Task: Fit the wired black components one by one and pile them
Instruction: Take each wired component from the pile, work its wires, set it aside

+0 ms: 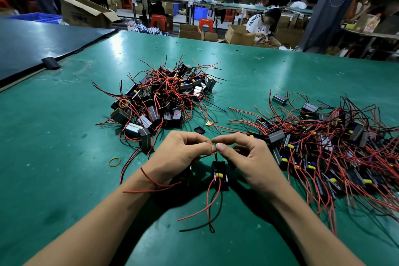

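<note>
At a green workbench (64, 136) in a busy assembly hall, a worker's left hand (177, 153) and right hand (248, 155) meet fingertip to fingertip. Each pinches the thin leads (214, 147) rising from a black wired component (220, 176) low between them, apparently to work the wires close to the eye. A banded heap (164, 97), likely finished, lies beyond; a looser tangle (323, 142) spreads within the right hand's reach.

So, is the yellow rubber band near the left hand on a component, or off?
Off. The rubber band lies flat on the green table, left of the left hand, with nothing inside its loop.
</note>
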A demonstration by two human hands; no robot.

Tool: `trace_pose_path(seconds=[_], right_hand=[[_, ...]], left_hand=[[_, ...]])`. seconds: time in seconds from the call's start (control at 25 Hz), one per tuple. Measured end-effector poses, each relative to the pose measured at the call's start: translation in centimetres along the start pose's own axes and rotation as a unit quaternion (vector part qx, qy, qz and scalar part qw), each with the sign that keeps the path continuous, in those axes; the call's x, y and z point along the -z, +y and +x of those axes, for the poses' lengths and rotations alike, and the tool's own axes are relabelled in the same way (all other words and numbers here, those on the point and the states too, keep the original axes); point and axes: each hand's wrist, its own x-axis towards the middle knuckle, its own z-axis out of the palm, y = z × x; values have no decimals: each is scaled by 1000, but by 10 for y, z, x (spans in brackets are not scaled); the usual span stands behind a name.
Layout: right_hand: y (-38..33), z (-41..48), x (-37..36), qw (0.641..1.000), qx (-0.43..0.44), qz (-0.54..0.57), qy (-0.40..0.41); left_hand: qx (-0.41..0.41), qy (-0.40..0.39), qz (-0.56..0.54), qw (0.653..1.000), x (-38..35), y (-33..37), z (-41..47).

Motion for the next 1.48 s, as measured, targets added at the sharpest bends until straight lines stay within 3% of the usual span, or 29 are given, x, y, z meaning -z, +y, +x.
trace_pose_path(seconds=[0.36,0.64,0.84,1.2,1.36,1.48], right_hand=[[-3,1,-2,999,-27,-28,-3],[-7,5,-3,980,-171,91,-34],[-8,0,7,998,-55,-13,-23],[-8,-2,-1,983,108,-149,21],[-6,-1,-1,980,110,-150,66],[-4,0,2,980,111,-153,55]], left_hand=[[-24,-9,34,999,3,-1,0],[-51,-2,84,995,2,-2,-1],[-43,30,67,996,3,-1,0],[-43,65,88,993,4,1,1],[-36,26,55,998,3,2,0],[-27,9,47,998,2,3,0]])
